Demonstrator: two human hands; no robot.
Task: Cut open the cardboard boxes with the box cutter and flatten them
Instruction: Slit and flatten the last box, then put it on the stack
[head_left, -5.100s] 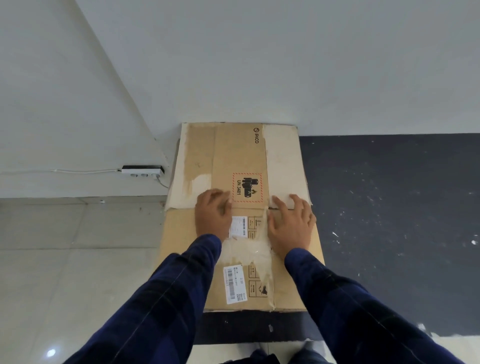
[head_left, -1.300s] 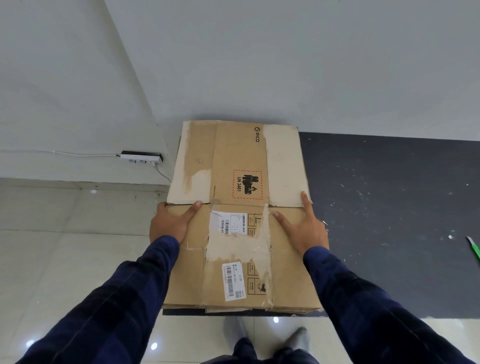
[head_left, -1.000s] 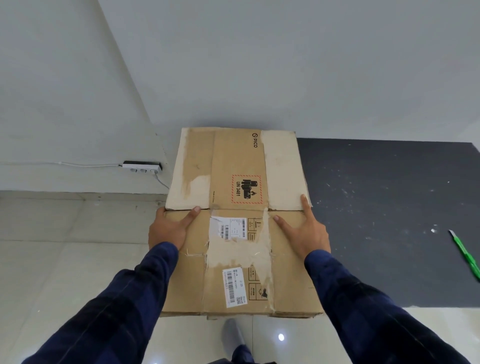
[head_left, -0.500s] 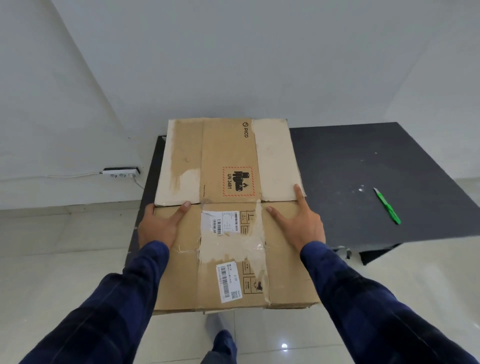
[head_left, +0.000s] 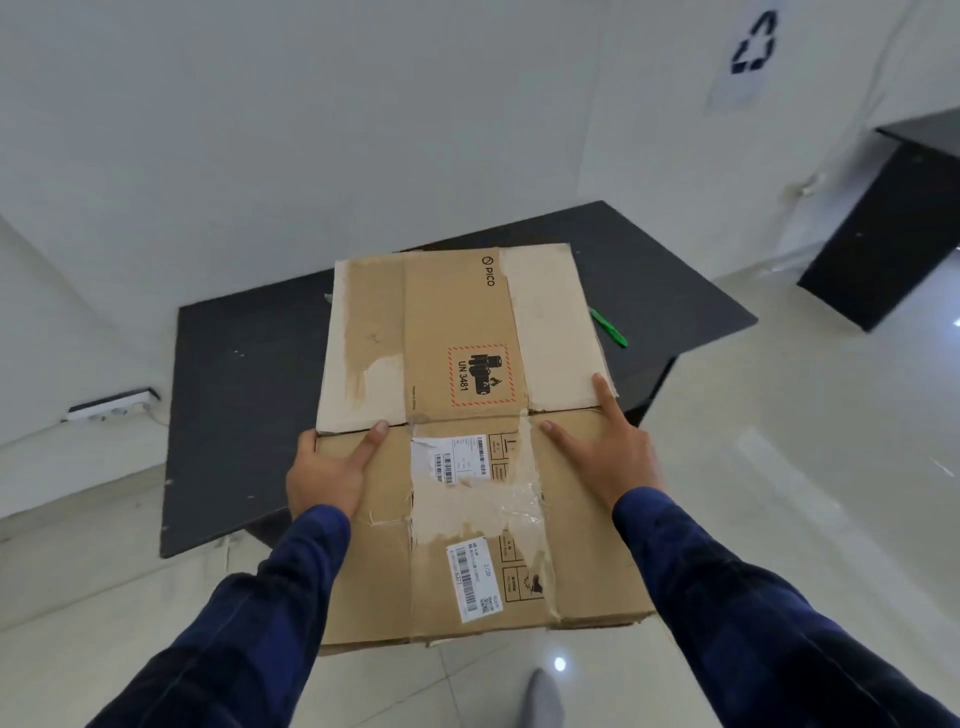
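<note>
Fingers of both hands (head_left: 324, 475) (head_left: 608, 452) grip the flattened, tape-scarred cardboard box (head_left: 467, 441) by its side edges.

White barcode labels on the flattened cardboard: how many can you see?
2. One white barcode label sits near the centre fold between the hands; the other lies on the near panel. The flattened brown cardboard box may hide more underneath.

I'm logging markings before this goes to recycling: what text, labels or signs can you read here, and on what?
"PICO" with a ring logo: flattened cardboard box, far panel.
"UN 3481": red-hatched battery label on the box.
"Made in China": small print beside that label.
Recycling symbol, no words: paper sign on the wall.
Barcode stickers: too small to read.
</note>
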